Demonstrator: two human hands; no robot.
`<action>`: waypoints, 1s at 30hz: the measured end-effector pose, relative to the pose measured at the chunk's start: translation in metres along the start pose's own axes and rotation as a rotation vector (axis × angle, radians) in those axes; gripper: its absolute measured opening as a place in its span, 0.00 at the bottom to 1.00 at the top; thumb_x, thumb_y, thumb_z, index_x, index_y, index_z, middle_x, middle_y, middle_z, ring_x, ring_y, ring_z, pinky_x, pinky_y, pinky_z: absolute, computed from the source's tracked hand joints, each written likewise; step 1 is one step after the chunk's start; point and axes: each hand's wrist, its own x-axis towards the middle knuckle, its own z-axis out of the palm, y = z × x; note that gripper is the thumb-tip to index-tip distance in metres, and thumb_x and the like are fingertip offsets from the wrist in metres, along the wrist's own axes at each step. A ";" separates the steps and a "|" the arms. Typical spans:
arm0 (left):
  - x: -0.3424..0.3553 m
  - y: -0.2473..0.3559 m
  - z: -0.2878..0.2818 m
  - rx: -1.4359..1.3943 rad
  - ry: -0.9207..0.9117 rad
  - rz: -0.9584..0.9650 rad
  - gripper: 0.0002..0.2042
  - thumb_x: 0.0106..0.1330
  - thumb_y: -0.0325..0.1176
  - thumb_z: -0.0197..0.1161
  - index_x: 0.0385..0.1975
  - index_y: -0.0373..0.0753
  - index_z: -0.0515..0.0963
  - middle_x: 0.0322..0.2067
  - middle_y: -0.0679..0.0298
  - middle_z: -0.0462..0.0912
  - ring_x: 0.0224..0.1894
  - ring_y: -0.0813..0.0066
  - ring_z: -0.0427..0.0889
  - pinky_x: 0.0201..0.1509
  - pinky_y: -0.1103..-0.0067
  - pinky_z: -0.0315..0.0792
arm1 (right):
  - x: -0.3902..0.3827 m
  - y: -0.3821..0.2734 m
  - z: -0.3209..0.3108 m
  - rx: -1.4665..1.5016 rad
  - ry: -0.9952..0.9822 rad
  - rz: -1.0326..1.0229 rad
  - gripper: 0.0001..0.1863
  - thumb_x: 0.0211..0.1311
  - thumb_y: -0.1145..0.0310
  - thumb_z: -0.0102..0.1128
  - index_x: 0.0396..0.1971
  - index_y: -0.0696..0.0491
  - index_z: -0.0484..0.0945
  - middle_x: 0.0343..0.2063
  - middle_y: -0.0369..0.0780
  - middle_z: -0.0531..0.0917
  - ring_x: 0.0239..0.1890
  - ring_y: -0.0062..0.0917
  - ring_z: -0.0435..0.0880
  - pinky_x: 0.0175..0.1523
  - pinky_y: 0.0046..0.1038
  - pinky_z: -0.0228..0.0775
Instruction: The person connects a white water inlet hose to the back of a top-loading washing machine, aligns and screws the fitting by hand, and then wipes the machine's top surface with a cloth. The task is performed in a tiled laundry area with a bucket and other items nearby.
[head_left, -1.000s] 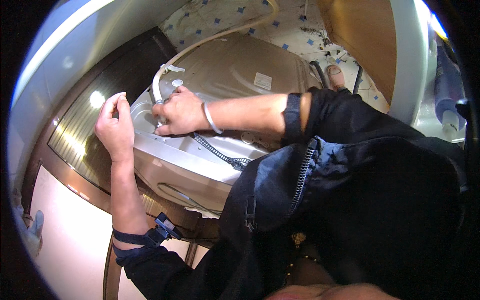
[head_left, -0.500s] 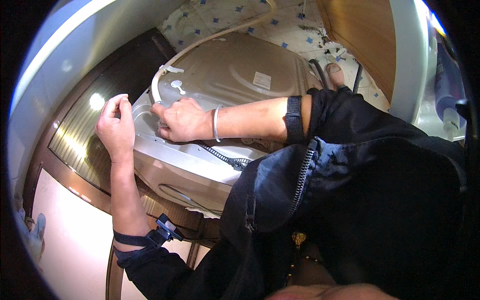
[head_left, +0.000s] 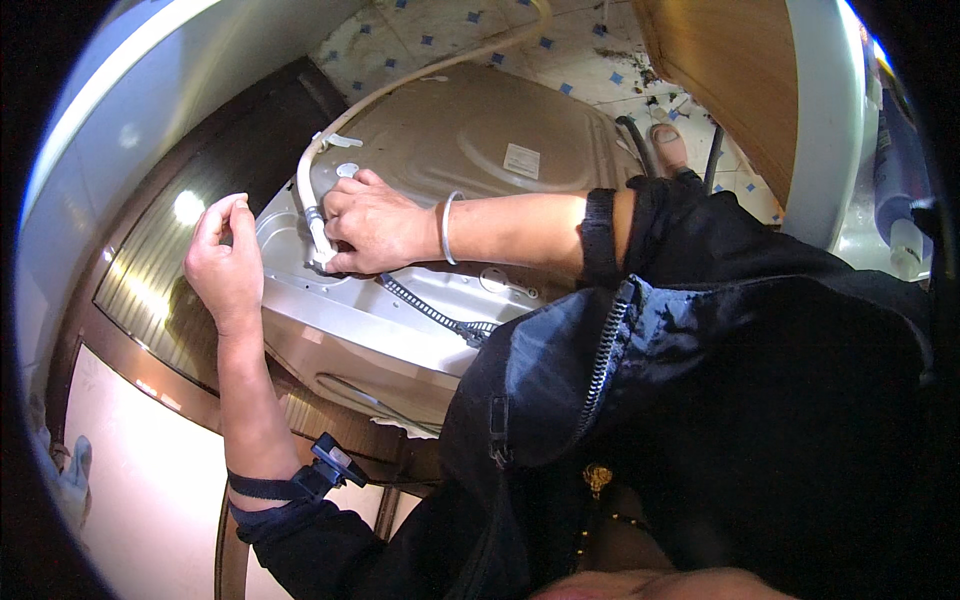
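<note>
A pale hose [head_left: 307, 170] curves down to a light plastic connector [head_left: 320, 242] on the rear edge of an appliance that looks like a washing machine. My right hand [head_left: 378, 225], with a bangle at the wrist, has its curled fingers against the hose end, the thumb side low by the connector. Part of the grip is hidden behind the fingers. To the left, my left hand [head_left: 226, 255] is raised over the appliance edge with thumb and fingers pinched together; anything between them is too small to tell. A black slotted strap [head_left: 430, 308] lies below my right hand.
The appliance's brown-grey metal panel [head_left: 450, 130] carries a white label [head_left: 522, 160]. Beyond are dirty floor tiles [head_left: 570, 65] and a bare foot [head_left: 668, 148]. A wooden panel [head_left: 735, 90] and a bottle [head_left: 900, 190] stand right. A thin cable [head_left: 365, 392] hangs along the near side.
My right hand has shifted slightly to the right and turned, so the connector at the hose end now shows. The left hand has barely moved.
</note>
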 end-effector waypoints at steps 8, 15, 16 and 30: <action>0.001 0.000 -0.001 0.007 -0.021 -0.007 0.07 0.64 0.29 0.59 0.35 0.34 0.82 0.31 0.62 0.85 0.34 0.74 0.83 0.39 0.79 0.75 | 0.003 -0.021 -0.007 -0.049 -0.121 0.249 0.22 0.48 0.45 0.65 0.28 0.51 0.86 0.36 0.42 0.80 0.49 0.36 0.71 0.55 0.40 0.57; 0.000 0.002 -0.001 0.005 -0.007 0.009 0.07 0.64 0.28 0.59 0.35 0.34 0.82 0.32 0.61 0.85 0.34 0.75 0.83 0.40 0.79 0.75 | 0.000 0.005 -0.003 0.245 -0.040 0.141 0.21 0.44 0.50 0.72 0.29 0.53 0.84 0.43 0.39 0.77 0.55 0.34 0.68 0.60 0.43 0.54; 0.000 0.002 -0.001 0.019 -0.008 0.014 0.07 0.64 0.28 0.59 0.35 0.34 0.82 0.32 0.61 0.85 0.34 0.75 0.83 0.40 0.79 0.75 | 0.001 0.003 -0.003 0.173 -0.008 0.094 0.21 0.45 0.50 0.71 0.28 0.53 0.84 0.41 0.40 0.77 0.53 0.34 0.69 0.60 0.43 0.54; 0.001 -0.001 -0.001 -0.002 -0.001 0.002 0.07 0.64 0.30 0.59 0.35 0.34 0.82 0.31 0.61 0.85 0.34 0.74 0.83 0.41 0.78 0.75 | -0.005 0.000 -0.004 0.167 -0.071 0.196 0.20 0.44 0.49 0.71 0.27 0.50 0.86 0.49 0.42 0.77 0.57 0.36 0.68 0.61 0.43 0.56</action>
